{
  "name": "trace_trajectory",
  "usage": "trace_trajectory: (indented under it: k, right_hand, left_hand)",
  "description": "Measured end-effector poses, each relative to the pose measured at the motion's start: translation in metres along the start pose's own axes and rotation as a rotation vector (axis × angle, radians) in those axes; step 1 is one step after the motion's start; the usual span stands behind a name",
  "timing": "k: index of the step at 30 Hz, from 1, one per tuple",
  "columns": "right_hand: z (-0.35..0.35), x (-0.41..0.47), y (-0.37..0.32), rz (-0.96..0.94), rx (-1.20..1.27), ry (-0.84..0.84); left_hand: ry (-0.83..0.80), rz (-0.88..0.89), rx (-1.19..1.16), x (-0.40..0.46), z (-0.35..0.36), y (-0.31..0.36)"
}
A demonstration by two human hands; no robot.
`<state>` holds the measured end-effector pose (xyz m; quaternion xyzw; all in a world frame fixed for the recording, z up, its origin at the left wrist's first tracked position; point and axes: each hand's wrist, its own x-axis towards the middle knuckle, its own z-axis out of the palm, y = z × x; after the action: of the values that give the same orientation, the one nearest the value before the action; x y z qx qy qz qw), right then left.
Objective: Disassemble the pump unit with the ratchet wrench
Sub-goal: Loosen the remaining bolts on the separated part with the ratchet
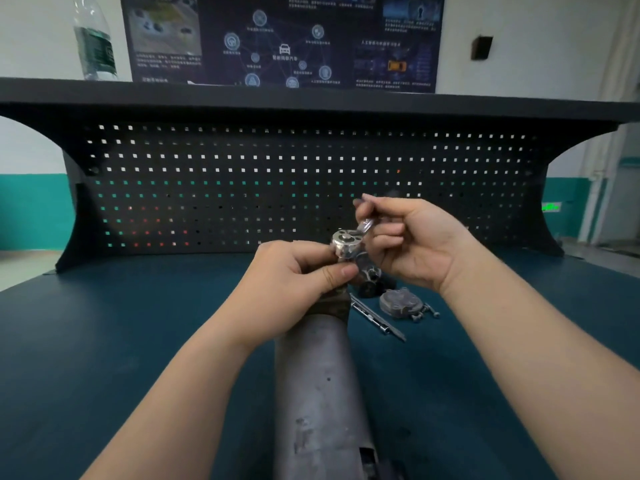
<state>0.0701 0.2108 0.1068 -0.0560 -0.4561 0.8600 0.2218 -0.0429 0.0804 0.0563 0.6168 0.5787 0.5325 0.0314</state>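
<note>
The pump unit (320, 386) is a long grey metal cylinder lying on the blue bench, pointing away from me. A chrome ratchet wrench (346, 243) sits with its round head over the pump's far end. My left hand (294, 282) pinches the ratchet head and the socket below it with thumb and fingers. My right hand (408, 240) grips the wrench handle, which runs up and to the right from the head. The pump's far end is mostly hidden behind my left hand.
A grey round cover plate (400, 303) lies on the bench right of the pump, with a few loose bolts (427, 311) beside it. A slim metal extension bar (379, 318) lies between them and the pump. A black pegboard (277, 181) stands behind; a water bottle (95, 39) is on the shelf.
</note>
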Motion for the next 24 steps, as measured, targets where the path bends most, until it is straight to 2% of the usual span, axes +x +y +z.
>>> trace_trajectory:
  k: [5, 9, 11, 13, 18, 21, 24]
  right_hand:
    - [-0.007, -0.04, 0.03, -0.239, 0.179, 0.12]
    - [-0.005, -0.068, 0.063, -0.494, 0.075, 0.142]
    - [-0.003, -0.073, 0.066, -0.557, 0.055, 0.129]
    - [-0.004, -0.07, 0.058, -0.517, 0.09, 0.144]
    - [-0.009, -0.039, 0.025, -0.329, 0.136, 0.233]
    - [-0.005, -0.021, 0.018, -0.324, 0.113, 0.203]
    - [-0.003, -0.013, 0.021, -0.397, 0.093, 0.181]
  left_hand:
    - [0.021, -0.012, -0.006, -0.005, -0.005, 0.001]
    - [0.013, 0.004, 0.003, -0.007, -0.005, 0.004]
    - [-0.015, 0.046, 0.036, -0.007, -0.004, 0.007]
    - [-0.045, 0.065, 0.106, -0.007, -0.001, 0.008]
    - [0.001, 0.049, 0.422, -0.004, 0.005, 0.006]
    - [0.057, 0.08, 0.497, -0.005, 0.006, 0.004]
    - [0.106, 0.109, 0.528, -0.005, 0.006, 0.002]
